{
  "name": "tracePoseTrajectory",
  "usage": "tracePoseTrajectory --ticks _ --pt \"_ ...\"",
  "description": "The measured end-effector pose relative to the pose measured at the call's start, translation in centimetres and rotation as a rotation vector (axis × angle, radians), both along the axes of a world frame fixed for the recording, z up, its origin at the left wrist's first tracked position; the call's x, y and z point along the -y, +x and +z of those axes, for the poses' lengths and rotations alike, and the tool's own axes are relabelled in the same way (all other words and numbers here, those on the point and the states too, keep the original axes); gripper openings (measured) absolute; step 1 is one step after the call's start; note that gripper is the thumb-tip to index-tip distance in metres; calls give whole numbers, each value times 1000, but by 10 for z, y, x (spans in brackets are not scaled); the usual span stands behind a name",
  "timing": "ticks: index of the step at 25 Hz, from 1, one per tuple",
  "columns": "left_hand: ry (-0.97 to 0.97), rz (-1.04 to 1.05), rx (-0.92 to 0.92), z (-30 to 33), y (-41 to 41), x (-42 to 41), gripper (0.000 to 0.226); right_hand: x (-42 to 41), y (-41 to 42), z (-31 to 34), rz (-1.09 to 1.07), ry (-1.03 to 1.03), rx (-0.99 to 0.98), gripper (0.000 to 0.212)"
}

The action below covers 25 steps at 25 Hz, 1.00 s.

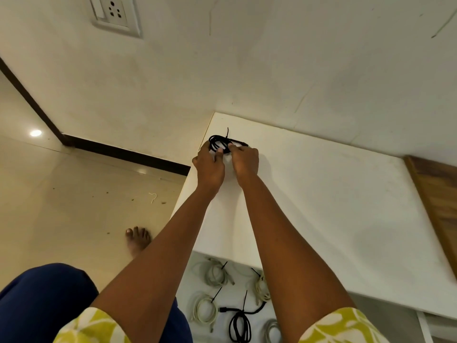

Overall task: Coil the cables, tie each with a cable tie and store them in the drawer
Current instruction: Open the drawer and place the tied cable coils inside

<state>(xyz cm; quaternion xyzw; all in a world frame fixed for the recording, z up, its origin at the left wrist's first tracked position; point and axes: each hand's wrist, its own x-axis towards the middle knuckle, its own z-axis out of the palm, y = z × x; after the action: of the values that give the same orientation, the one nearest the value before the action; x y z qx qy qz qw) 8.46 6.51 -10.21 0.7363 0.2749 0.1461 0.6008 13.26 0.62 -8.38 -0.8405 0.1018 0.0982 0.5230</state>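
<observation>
Nearest the camera, an open drawer [197,280] is seen below the front edge of the worktop [321,194], and several coiled cables are already laid in it: pale coils [212,272] and a black coil [239,326], each with a dark tie end standing up from it. Farther out, both arms are stretched forward over the worktop to its far left corner, close to the wall [247,58]. There the black cable [218,142] is held as a small coil, lying on or just above the surface; which of the two cannot be told. The left hand [210,167] is curled round the near left side of the coil, its fingers [219,150] bent onto the loops. The right hand [244,162] pinches at the coil's right side, and what exactly is pinched is too small to make out. A thin cable tie [227,132] sticks up from the far side of the coil, just beyond the fingers, with its long axis pointing away toward the wall. A straight cable end runs off to the right from the coil. The tie tail lies between the hands, a little nearer the right one, so tightening is judged to fall to that hand while the coil is steadied by the left. This coil is judged the last before storing.
</observation>
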Motion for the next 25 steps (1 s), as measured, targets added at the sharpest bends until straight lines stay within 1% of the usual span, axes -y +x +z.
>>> tracePoseTrajectory --ticks 3,5,6,8,11,14,16,18,19,21,23,25 --pt "-149 55 41 13 -8 7 47 12 -13 7 -146 350 -57 24" --pt "-250 48 63 23 -18 14 46 31 -25 16 -163 530 -100 27" --pt "-280 21 71 28 -24 18 42 43 -33 20 -157 602 -106 29" --pt "-305 -72 64 36 -38 30 35 73 -51 28 -162 682 -86 28" --pt "-353 -242 21 44 -61 60 31 126 -83 36 -247 699 -33 24" --pt "-397 -401 -55 51 -87 100 28 190 -123 42 -259 621 13 15" --pt "-452 -502 -107 51 -107 128 26 231 -151 44 -257 564 5 12" --pt "-446 -585 -146 46 -127 152 24 265 -179 43 -279 516 -39 12" --pt "-432 -623 -166 44 -136 164 24 282 -193 41 -283 482 -72 15" --pt "-383 -696 -217 38 -152 185 25 310 -220 35 -267 422 -154 19" --pt "-324 -771 -275 26 -168 204 26 334 -242 28 -275 401 -239 18" --pt "-346 -810 -349 9 -185 219 25 352 -255 19 -309 383 -335 17"
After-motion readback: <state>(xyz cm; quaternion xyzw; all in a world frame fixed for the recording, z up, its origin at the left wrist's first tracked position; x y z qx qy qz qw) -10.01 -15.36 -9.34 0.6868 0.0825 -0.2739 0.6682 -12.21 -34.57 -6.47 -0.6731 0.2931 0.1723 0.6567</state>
